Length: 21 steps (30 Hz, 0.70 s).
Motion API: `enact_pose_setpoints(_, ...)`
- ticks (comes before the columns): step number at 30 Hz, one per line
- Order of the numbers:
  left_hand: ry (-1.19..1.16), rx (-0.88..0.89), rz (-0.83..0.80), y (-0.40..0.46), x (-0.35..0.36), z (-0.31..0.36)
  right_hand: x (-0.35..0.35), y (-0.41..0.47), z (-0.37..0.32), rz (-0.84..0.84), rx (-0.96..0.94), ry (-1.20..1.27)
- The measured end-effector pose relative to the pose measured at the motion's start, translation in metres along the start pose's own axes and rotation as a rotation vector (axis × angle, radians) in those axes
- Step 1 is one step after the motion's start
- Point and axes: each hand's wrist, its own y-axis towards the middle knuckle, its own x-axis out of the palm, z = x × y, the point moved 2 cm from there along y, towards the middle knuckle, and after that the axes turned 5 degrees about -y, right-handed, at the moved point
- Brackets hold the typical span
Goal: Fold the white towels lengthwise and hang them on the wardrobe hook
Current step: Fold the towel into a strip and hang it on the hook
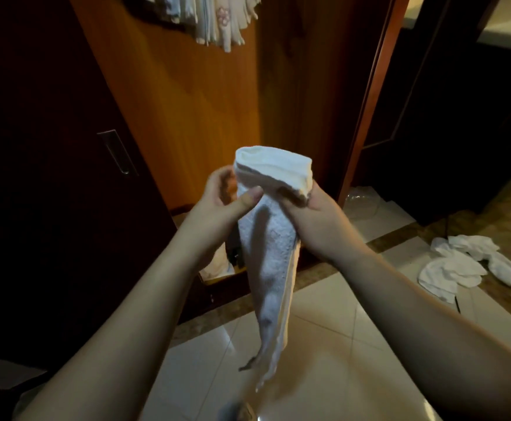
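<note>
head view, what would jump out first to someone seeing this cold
A white towel held up at centre frame, gripped near its folded top by the left hand and the right hand, its tail hanging toward the tiled floor. Next, loose white towels crumpled on the floor at right, and pale cloths hanging at the top against the wooden wardrobe.

Home bedroom or dressing area, where I stand. Evidence: tall wooden wardrobe [193, 95] in orange-brown veneer; dark sliding door with recessed metal handle [117, 151]; pale cloths [214, 16] hanging at the wardrobe's top; glossy tiled floor [333, 344] with brown border strip; loose white towels [466, 262] lying on it; dim indoor lighting.
</note>
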Motion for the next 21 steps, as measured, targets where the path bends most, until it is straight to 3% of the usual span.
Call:
enact_pose_setpoints(3, -0.165, -0.042, -0.143, 0.010, -0.001, 0.007, -0.012, 0.015, -0.027, 0.041, -0.035, -0.071)
enact_pose_setpoints(13, -0.191, -0.119, -0.156, 0.013, 0.014, 0.029, -0.033, 0.048, -0.065, 0.274, -0.065, -0.094)
enact_pose_setpoints(15, -0.213, -0.102, -0.151, 0.015, 0.016, 0.036, -0.039, 0.057, -0.060, 0.197, -0.017, 0.101)
enact_pose_setpoints(18, -0.267, -0.123, -0.136, 0.022, 0.014, 0.051, -0.045, 0.060, -0.030, -0.151, 0.073, 0.599)
enact_pose_setpoints(21, -0.359, -0.178, -0.082, 0.034, 0.011, 0.071, -0.036, 0.043, 0.004, -0.404, 0.138, 0.748)
